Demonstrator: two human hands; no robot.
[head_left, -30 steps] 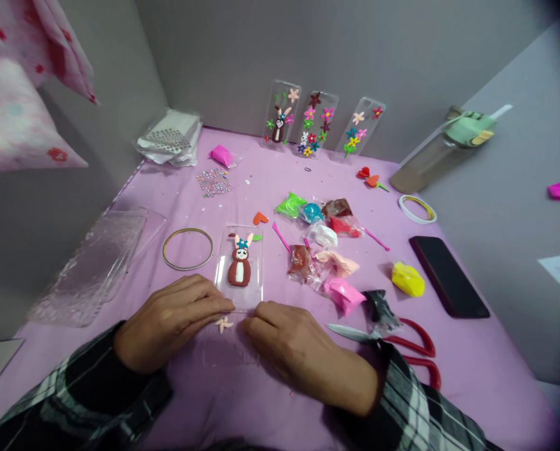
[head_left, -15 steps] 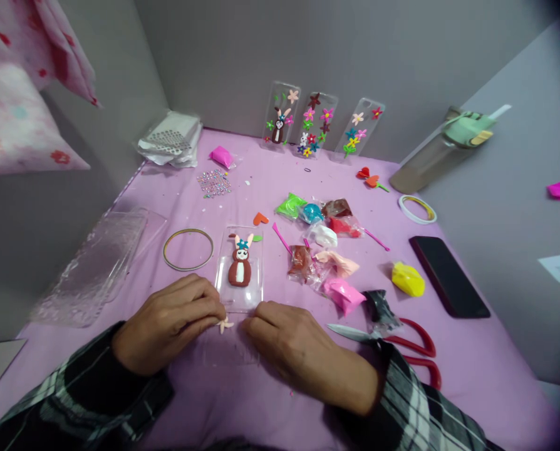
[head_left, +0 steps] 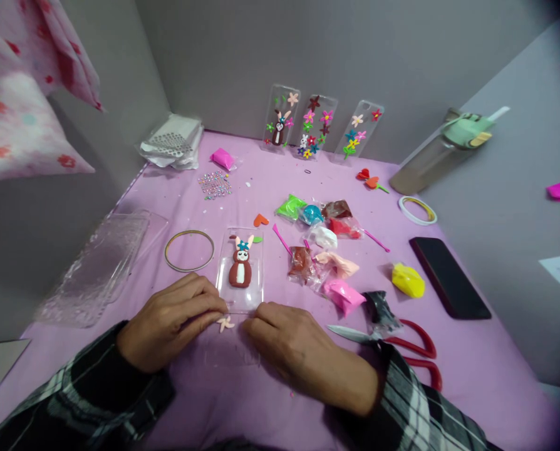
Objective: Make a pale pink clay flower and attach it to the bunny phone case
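Note:
A clear phone case (head_left: 255, 294) lies flat in front of me, bearing a brown clay bunny (head_left: 239, 274) with peach ears and a blue flower on its head. Below its lower edge is a small peach clay flower (head_left: 225, 324) on a clear sheet or case (head_left: 233, 356). My left hand (head_left: 179, 316) is closed, thumb and fingertips pinched at the flower's upper petal. My right hand (head_left: 294, 338) is closed too, knuckles up beside the case's lower right corner. Its fingertips are turned under, hiding whatever they hold.
Bagged clay lumps (head_left: 324, 237) and red-handled scissors (head_left: 416, 341) lie to the right, near a black phone (head_left: 449, 277). A tape ring (head_left: 189, 250) and clear packaging (head_left: 96, 269) are left. Decorated cases (head_left: 317, 125) lean on the back wall; a bottle (head_left: 430, 156) stands back right.
The view has shifted very slightly. My left fingertips sit a little higher off the peach flower, so more of it shows. My right hand has hardly moved.

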